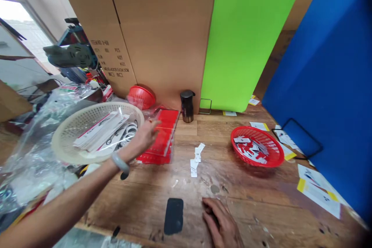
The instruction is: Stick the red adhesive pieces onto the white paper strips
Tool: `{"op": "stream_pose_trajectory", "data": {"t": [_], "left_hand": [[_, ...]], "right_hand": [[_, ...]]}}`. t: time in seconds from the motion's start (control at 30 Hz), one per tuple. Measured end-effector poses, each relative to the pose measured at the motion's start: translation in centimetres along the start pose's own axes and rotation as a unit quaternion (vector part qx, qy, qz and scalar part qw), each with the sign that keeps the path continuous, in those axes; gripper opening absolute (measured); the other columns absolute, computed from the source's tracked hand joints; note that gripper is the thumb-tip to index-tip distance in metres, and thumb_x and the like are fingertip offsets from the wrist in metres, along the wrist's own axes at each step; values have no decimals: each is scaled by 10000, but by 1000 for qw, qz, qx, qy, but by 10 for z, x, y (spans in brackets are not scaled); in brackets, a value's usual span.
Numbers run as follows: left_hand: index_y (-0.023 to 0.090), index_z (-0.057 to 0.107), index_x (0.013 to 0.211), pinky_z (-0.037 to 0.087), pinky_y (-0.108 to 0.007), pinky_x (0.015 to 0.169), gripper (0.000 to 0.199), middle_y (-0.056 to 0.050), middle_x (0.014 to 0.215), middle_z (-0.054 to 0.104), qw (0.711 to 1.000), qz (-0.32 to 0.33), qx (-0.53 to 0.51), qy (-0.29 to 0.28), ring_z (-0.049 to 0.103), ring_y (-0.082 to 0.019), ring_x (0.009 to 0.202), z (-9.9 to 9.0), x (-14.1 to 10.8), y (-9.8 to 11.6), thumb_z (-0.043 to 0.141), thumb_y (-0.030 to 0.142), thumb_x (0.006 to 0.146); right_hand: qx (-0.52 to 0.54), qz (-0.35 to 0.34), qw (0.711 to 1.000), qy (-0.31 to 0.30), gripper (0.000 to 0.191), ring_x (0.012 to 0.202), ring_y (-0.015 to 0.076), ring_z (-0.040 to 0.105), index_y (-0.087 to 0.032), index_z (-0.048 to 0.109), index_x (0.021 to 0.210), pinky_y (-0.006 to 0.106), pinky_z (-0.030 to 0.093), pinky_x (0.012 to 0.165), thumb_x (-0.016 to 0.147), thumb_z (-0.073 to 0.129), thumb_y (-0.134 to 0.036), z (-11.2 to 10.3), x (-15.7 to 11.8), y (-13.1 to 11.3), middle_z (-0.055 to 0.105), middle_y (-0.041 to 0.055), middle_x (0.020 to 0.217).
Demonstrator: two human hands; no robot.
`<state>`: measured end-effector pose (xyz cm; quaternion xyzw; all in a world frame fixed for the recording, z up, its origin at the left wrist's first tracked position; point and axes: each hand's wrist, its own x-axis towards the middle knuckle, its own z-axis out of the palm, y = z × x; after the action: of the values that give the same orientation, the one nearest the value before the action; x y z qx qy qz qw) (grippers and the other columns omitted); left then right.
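My left hand [145, 135], a pale bangle [119, 162] on its wrist, reaches over the left edge of a stack of red plastic bags [166, 128]. Its fingers point forward, a little blurred, and I see nothing held in them. Close on its left stands a cream basket [65, 143] with long white printed cards [97, 131] and scissors [128, 135] inside. My right hand [222, 223] rests on the wooden table at the front, fingers loosely bent and apart, nothing in it. A dark flat rectangle [173, 216] lies to its left. Small white labels [197, 157] lie mid-table.
At the right is a red basket [235, 149] of small red and white pieces. A dark thermos jug [187, 105] stands by the cardboard [165, 38] and green panel [247, 38]. Printed cards [319, 193] and a black wire stand [305, 133] line the blue panel [325, 85].
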<state>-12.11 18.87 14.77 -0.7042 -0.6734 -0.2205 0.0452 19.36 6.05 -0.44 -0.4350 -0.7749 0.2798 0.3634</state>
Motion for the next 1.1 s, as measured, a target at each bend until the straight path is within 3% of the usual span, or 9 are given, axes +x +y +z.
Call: {"op": "stream_pose_trajectory", "data": {"t": [0.13, 0.23, 0.3, 0.43, 0.57, 0.7, 0.9, 1.0, 1.1], "left_hand": [[185, 468, 1252, 442, -410, 959, 383, -108, 1240, 567, 988, 99, -75, -89, 538, -213, 1135, 53, -90, 45, 438, 192, 871], [182, 456, 1263, 395, -471, 1007, 381, -131, 1325, 509, 988, 87, -72, -105, 459, -253, 1241, 81, -139, 70, 431, 213, 884], [171, 457, 1279, 345, -526, 1033, 412, -139, 1383, 454, 987, 55, -54, -138, 355, -311, 1315, 92, -155, 84, 465, 229, 872], [152, 425, 1334, 291, -567, 1053, 528, -139, 1424, 409, 978, 21, -45, -200, 294, -367, 1333, 99, -156, 107, 545, 267, 833], [162, 370, 1375, 248, -569, 1074, 582, -126, 1464, 348, 978, 30, -55, -200, 231, -346, 1363, 108, -152, 116, 548, 274, 832], [188, 293, 1413, 212, -571, 1087, 628, -119, 1478, 324, 978, 58, -90, -177, 196, -324, 1379, 118, -154, 115, 509, 376, 854], [228, 327, 1394, 182, -558, 1103, 642, -99, 1454, 370, 965, 94, -159, -186, 210, -313, 1377, 106, -147, 121, 489, 500, 835], [231, 362, 1375, 183, -541, 1112, 605, -101, 1450, 374, 959, 94, -191, -184, 208, -303, 1380, 102, -148, 124, 516, 456, 834], [234, 360, 1373, 191, -531, 1116, 566, -97, 1469, 345, 961, 69, -208, -169, 185, -279, 1390, 101, -157, 120, 540, 312, 842]], "right_hand": [[21, 21, 999, -32, 230, 910, 178, 639, -223, 601, 1054, 260, 524, 792, 867, 474, -182, -16, 20, -13, 669, 58, 993], [9, 24, 999, -36, 230, 941, 195, 614, -201, 591, 1059, 313, 500, 830, 881, 446, -194, -27, 49, -10, 649, 78, 1001], [-15, 15, 999, -43, 243, 954, 201, 602, -188, 585, 1073, 342, 482, 858, 880, 438, -196, -30, 75, -4, 634, 88, 1027], [-117, -15, 991, -65, 348, 1138, 230, 498, -159, 536, 1197, 393, 396, 973, 858, 474, -202, -23, 127, 10, 556, 129, 1218], [-218, -20, 969, -117, 418, 1280, 287, 362, -168, 502, 1263, 482, 299, 1029, 872, 490, -316, -4, 157, 21, 441, 152, 1369], [-232, -36, 962, -143, 380, 1287, 311, 353, -188, 557, 1211, 500, 295, 1019, 861, 501, -325, 3, 155, 30, 473, 136, 1348], [-254, -33, 954, -155, 362, 1259, 264, 412, -221, 561, 1210, 464, 319, 1008, 885, 438, -320, -16, 138, 42, 504, 116, 1324], [-257, -40, 955, -143, 363, 1240, 265, 434, -211, 558, 1209, 463, 326, 996, 879, 452, -317, -18, 142, 36, 537, 119, 1286], [-226, -68, 964, -123, 346, 1198, 258, 467, -186, 557, 1192, 446, 333, 987, 877, 472, -300, -3, 154, 15, 558, 126, 1251]]}}
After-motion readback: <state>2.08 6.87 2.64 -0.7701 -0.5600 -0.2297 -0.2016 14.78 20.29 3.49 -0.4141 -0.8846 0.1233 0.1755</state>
